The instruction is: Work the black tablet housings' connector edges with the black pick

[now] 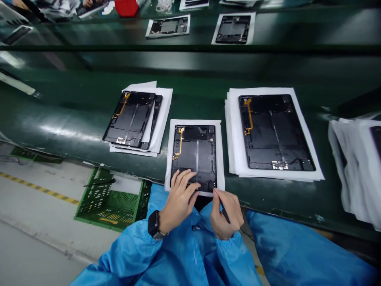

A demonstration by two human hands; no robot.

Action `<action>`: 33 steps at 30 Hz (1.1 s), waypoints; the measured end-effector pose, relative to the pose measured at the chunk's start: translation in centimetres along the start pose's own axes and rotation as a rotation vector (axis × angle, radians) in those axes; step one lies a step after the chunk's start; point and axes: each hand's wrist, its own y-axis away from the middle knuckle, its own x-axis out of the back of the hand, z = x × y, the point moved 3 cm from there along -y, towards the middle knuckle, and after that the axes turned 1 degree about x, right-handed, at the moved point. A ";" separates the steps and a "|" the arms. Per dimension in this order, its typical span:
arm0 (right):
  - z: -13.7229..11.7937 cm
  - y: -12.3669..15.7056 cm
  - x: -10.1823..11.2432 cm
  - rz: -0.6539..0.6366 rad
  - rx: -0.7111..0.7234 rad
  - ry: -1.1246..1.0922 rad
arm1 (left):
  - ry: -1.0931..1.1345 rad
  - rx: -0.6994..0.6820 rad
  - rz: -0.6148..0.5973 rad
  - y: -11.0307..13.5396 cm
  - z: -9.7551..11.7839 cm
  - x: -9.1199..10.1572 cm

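A black tablet back housing [193, 157] with an orange flex cable lies on a white sheet [220, 159] on the green conveyor belt [59, 107]. My left hand [178, 196] rests flat on its lower edge, fingers spread, holding nothing. My right hand [226, 214] pinches a slim black pointed tool [225, 212], its tip at the housing's lower right corner. The hands hide that bottom edge. A black watch [154, 224] sits on my left wrist, and blue sleeves cover both forearms.
Two more housings on white sheet stacks lie to either side, at left [129, 119] and right [275, 131]. A raised belt [297, 28] with further housings runs behind. A green plastic crate [113, 206] stands on the floor at left, with a black tool [99, 183] lying on it.
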 end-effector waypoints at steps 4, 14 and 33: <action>-0.5 -1.0 0.1 0.007 -0.006 -0.012 | 0.057 0.035 0.071 0.0 0.1 0.2; -0.7 -0.7 -0.1 0.062 -0.059 -0.037 | -0.164 0.299 0.229 -0.7 1.2 -1.6; -0.9 -2.6 0.4 -0.094 -0.117 -0.247 | -0.162 0.351 0.191 -0.6 0.9 -1.9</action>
